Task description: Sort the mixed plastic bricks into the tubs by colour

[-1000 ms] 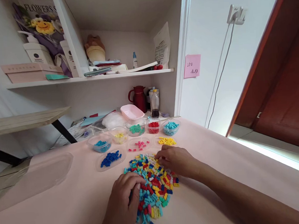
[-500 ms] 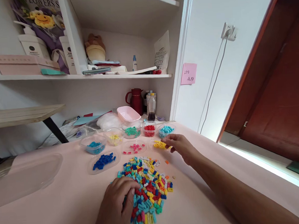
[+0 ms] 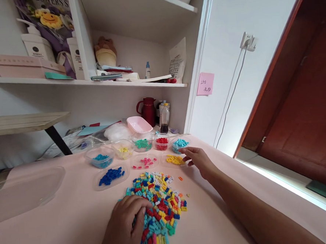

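Observation:
A loose heap of small toy building bricks (image 3: pixel 160 210) in many colours lies on the table. My left hand (image 3: pixel 127 220) rests on the heap's left side, fingers curled and thumb near the index finger; whatever is under them is hidden. Beyond the heap, my right hand (image 3: pixel 200 162) hovers at the right edge of a shallow clear tray with yellow bricks (image 3: pixel 174 159). Its fingers are apart and no brick shows between them. Just behind that hand stands a clear tub of light-blue bricks (image 3: pixel 180 143).
Other clear containers hold red bricks (image 3: pixel 161 144), green bricks (image 3: pixel 142 144), pale-yellow bricks (image 3: pixel 124 151), blue bricks (image 3: pixel 101 160), dark-blue bricks (image 3: pixel 111 175) and pink bricks (image 3: pixel 146 162). A clear lid (image 3: pixel 32 192) lies at left. A pink basin (image 3: pixel 139 125) stands behind.
My right hand has drawn slightly right from the yellow bricks and its fingers have spread. My left hand stays on the heap. The view has shifted a little.

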`<action>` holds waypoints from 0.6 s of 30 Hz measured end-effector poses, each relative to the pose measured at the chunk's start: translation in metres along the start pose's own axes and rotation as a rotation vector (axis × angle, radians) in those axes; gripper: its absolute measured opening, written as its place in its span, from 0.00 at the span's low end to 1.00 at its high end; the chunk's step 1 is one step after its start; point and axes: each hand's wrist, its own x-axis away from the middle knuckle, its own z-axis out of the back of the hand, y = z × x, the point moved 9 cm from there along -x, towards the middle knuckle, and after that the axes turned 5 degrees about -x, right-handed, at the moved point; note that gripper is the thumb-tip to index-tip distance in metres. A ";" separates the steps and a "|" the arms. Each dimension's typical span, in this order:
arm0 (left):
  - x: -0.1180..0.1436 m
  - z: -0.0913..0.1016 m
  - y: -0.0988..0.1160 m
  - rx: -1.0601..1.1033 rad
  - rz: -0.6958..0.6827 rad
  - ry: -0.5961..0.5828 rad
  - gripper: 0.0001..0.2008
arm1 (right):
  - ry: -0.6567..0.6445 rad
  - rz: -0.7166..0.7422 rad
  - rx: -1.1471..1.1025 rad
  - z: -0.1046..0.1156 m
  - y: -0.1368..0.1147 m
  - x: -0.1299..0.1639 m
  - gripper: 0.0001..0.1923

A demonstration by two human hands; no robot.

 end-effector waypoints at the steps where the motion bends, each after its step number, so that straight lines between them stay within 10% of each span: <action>1: 0.000 0.000 -0.001 0.003 0.009 0.003 0.11 | 0.001 0.008 0.007 0.000 -0.002 0.000 0.15; 18: 0.000 0.001 0.002 0.009 0.059 -0.051 0.13 | -0.503 0.630 0.704 -0.091 -0.034 0.062 0.11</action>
